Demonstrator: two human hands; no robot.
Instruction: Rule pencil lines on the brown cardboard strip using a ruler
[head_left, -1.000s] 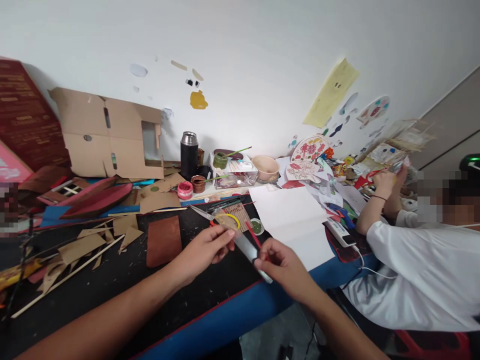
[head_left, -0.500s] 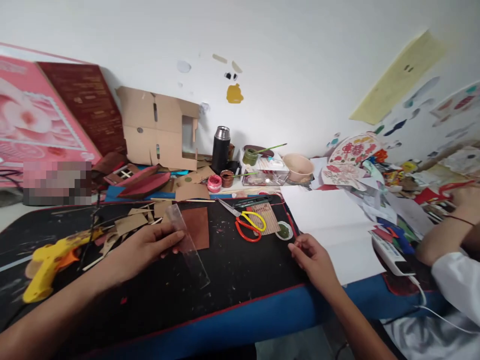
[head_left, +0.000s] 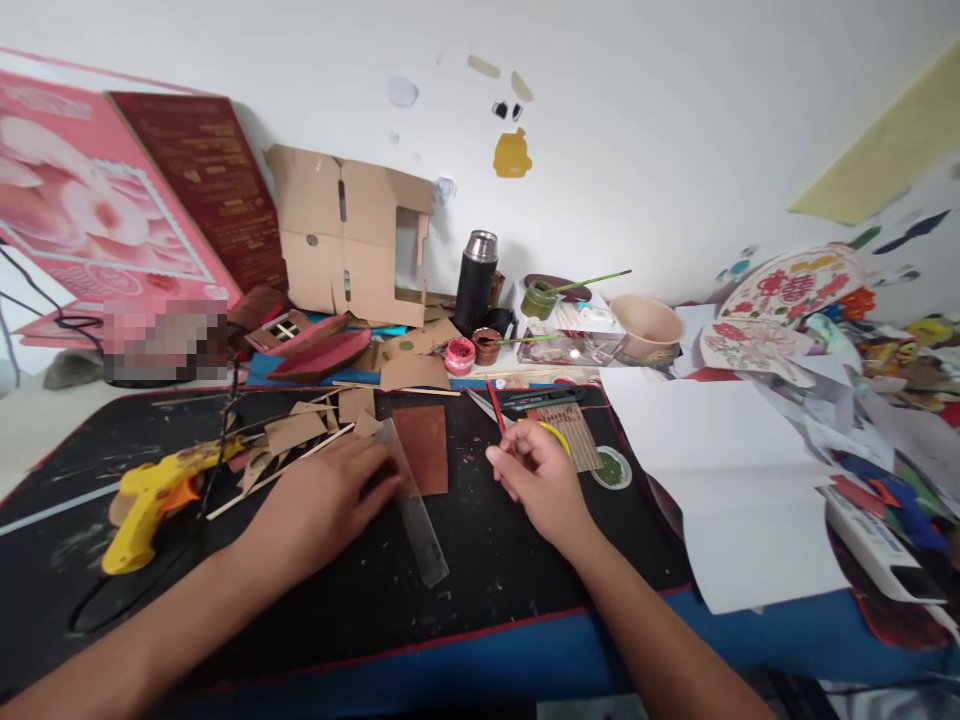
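Note:
A clear plastic ruler [head_left: 420,525] lies slanted along the left edge of a brown card rectangle [head_left: 424,450] on the black mat. My left hand [head_left: 322,495] is at the ruler's upper part, thumb and fingers on it. To the right, my right hand [head_left: 544,485] is closed round a thin red pencil [head_left: 495,408] that points up and away. Behind that hand are scissors [head_left: 555,436], mostly covered, with one yellow loop showing. A corrugated card piece [head_left: 574,440] and a lid of green paint [head_left: 613,468] sit just past them.
A yellow glue gun [head_left: 142,510] and cardboard scraps [head_left: 296,430] lie on the left. Paint jars [head_left: 460,355], a black thermos [head_left: 477,285] and a bowl [head_left: 646,325] stand along the back. White paper [head_left: 757,530] covers the right side.
My right hand has moved left from beside the paper and now has the red pencil in it. The ruler has shifted onto the card's left edge. The view has turned left.

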